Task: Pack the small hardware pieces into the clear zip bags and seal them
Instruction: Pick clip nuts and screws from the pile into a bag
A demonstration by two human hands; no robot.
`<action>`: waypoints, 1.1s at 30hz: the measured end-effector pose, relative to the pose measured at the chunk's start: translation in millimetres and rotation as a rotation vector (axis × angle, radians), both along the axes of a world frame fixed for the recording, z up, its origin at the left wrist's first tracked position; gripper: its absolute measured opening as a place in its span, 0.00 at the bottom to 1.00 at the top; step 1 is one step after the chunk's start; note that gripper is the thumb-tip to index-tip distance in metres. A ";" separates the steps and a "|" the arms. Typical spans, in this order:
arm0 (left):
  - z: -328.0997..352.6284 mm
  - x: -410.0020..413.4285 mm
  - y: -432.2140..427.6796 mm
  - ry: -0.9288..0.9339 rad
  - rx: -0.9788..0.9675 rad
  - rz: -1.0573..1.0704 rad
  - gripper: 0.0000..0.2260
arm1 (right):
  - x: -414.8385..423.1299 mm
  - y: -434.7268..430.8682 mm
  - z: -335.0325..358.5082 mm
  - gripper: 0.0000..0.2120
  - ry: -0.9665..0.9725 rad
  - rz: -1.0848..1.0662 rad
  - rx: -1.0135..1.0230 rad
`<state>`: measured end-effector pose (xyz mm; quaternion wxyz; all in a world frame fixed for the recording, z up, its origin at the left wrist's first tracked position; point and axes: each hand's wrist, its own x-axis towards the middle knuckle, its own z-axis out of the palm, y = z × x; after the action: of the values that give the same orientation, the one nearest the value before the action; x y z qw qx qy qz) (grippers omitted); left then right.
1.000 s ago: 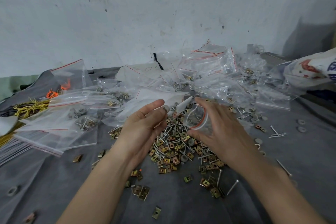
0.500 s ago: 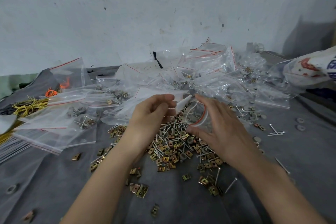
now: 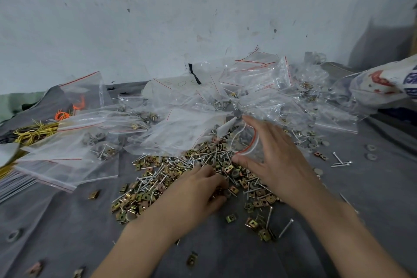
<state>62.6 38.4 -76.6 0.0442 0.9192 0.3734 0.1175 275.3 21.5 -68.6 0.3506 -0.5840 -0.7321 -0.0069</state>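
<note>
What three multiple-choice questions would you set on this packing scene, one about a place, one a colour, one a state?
1. Where are the fingers of the left hand?
A. On the pile of clips and screws
B. On the yellow wire
C. On the wall

2. What colour is the zip strip of the small bag in the right hand?
A. Blue
B. Red
C. Green

3. How is that bag's mouth?
A. Sealed flat
B. Knotted
C. Held open

Answers: 1 A, the fingers curl down onto the loose hardware; 2 B, a red line rims the mouth; 3 C, the rim bows into a loop between thumb and fingers.
</note>
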 end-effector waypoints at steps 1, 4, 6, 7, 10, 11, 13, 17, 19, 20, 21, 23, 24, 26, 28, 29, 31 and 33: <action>-0.4 -0.2 0.0 0.005 0.015 0.000 0.14 | -0.2 -0.1 0.0 0.37 -0.003 0.000 0.003; -2.3 0.8 -1.2 0.019 0.064 0.009 0.13 | -1.3 -0.1 0.5 0.37 0.001 0.003 -0.007; -4.2 2.6 -1.7 0.024 0.093 0.011 0.13 | -2.0 0.0 0.6 0.37 0.005 0.007 -0.007; -5.2 3.5 -1.7 0.025 0.104 0.011 0.13 | -2.3 -0.1 0.5 0.37 0.003 0.010 -0.006; -8.4 4.8 -0.4 0.010 0.111 0.005 0.13 | -2.4 0.0 0.3 0.37 -0.006 0.011 -0.004; -9.1 4.6 0.5 -0.010 0.101 0.001 0.12 | -2.0 0.1 0.4 0.37 -0.004 0.009 -0.004; -8.8 4.0 3.8 -0.116 0.036 0.004 0.11 | -1.7 0.2 0.6 0.37 0.001 0.010 -0.004; -0.9 0.2 15.6 -0.494 -0.215 0.140 0.04 | -1.4 0.1 -0.1 0.38 -0.009 0.002 -0.003; 2.8 -3.3 20.5 -0.653 -0.307 0.195 0.03 | -1.5 0.2 -0.5 0.38 -0.023 -0.005 -0.004; 4.5 -4.6 22.0 -0.712 -0.340 0.207 0.02 | -1.6 0.3 -0.3 0.38 -0.027 -0.006 -0.004; 6.0 -5.5 22.7 -0.763 -0.369 0.214 0.02 | -1.8 0.4 -0.1 0.38 -0.028 -0.006 -0.005; 8.7 -5.9 23.3 -0.853 -0.415 0.219 0.02 | -2.0 0.7 0.2 0.38 -0.030 -0.005 -0.009; 9.8 -5.7 23.2 -0.891 -0.440 0.220 0.02 | -2.1 0.7 0.0 0.38 -0.034 -0.004 -0.010; 12.1 -4.7 22.5 -0.942 -0.485 0.208 0.02 | -2.8 0.7 -0.1 0.38 -0.042 -0.002 -0.018; 14.0 -3.2 21.8 -0.973 -0.503 0.199 0.03 | -3.2 1.0 -0.7 0.38 -0.049 -0.001 -0.026; 15.2 -2.2 21.7 -0.985 -0.505 0.200 0.03 | -3.0 1.1 -0.9 0.38 -0.049 -0.002 -0.024; 17.7 0.1 22.1 -0.998 -0.508 0.197 0.03 | -3.0 1.3 -1.0 0.38 -0.044 -0.004 -0.018; 19.3 3.6 22.8 -1.007 -0.513 0.185 0.04 | -2.9 1.7 -1.9 0.38 -0.040 -0.004 -0.012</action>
<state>66.2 61.2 -57.3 0.4276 0.6734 0.4017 0.4498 272.4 23.2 -70.5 0.3321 -0.5874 -0.7379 -0.0148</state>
